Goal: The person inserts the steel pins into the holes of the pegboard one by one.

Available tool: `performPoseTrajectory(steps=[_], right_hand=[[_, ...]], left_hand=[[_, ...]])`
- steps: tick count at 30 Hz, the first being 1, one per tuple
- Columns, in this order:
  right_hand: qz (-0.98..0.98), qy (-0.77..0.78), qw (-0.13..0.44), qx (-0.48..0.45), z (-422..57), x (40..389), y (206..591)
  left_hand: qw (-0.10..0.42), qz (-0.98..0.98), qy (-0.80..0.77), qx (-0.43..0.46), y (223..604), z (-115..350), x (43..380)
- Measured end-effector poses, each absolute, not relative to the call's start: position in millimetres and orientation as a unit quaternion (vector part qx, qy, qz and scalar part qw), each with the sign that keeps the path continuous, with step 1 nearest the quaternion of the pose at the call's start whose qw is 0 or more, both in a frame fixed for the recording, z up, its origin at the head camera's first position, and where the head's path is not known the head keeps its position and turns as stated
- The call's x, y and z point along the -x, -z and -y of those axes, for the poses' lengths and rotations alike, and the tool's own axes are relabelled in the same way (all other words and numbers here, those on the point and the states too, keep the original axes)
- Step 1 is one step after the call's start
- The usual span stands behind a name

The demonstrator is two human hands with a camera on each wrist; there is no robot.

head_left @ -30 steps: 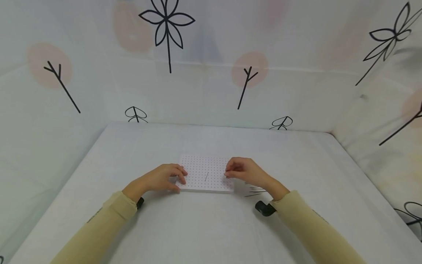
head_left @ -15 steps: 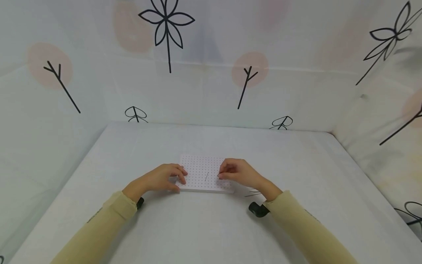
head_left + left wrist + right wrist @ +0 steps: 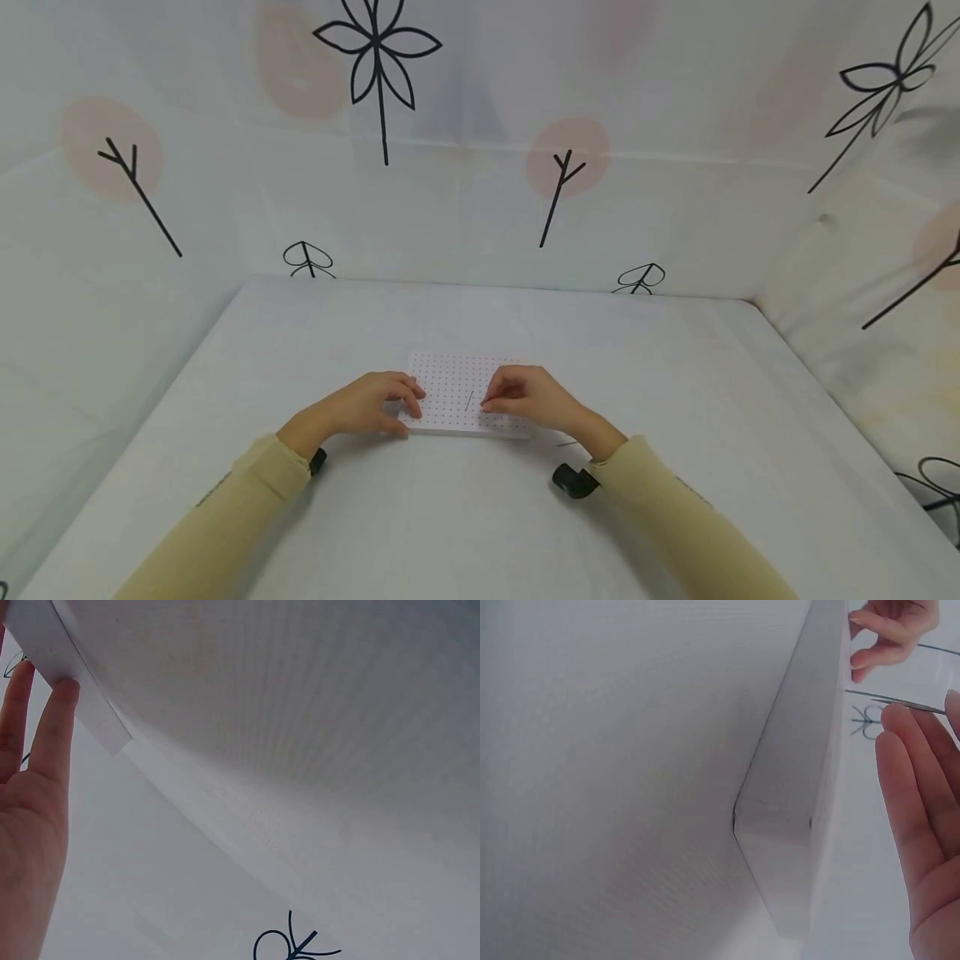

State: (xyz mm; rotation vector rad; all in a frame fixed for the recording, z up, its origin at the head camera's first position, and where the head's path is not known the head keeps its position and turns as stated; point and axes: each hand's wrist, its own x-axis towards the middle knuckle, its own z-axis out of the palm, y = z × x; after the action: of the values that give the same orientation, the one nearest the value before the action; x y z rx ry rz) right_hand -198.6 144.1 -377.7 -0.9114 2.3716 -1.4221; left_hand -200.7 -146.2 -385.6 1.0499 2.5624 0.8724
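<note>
"So, which step?"

"Seemingly placing: right hand (image 3: 531, 397) pinches a thin pin (image 3: 911, 704) over the dotted board (image 3: 444, 385); left hand (image 3: 375, 402), fingers apart, touches its left edge."

"Next?"

"Probably careful tip-to-dot aiming."

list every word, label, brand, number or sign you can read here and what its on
Readable text: none.
Left sleeve: small dark mark, too small to read, if lettering at all.
Right sleeve: similar dark streak, also unreadable.
White board: rows of dots, no lettering visible.
Backdrop: plant drawings, no words.
</note>
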Motion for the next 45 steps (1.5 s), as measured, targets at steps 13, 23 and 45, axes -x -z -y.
performPoseTrajectory(steps=[13, 23, 45], right_hand=[[-0.787, 0.498, 0.113, 0.347, -134.5, 198.2, 382.6], [-0.801, 0.485, 0.109, 0.334, -128.4, 200.3, 386.0], [-0.830, 0.441, 0.122, 0.318, -123.8, 200.3, 384.1]], left_hand=[[0.114, -0.875, -0.293, -0.369, 386.6, 148.1, 201.6], [0.115, -0.873, -0.299, -0.367, 386.5, 148.1, 202.9], [0.117, -0.874, -0.298, -0.366, 383.6, 147.0, 201.5]])
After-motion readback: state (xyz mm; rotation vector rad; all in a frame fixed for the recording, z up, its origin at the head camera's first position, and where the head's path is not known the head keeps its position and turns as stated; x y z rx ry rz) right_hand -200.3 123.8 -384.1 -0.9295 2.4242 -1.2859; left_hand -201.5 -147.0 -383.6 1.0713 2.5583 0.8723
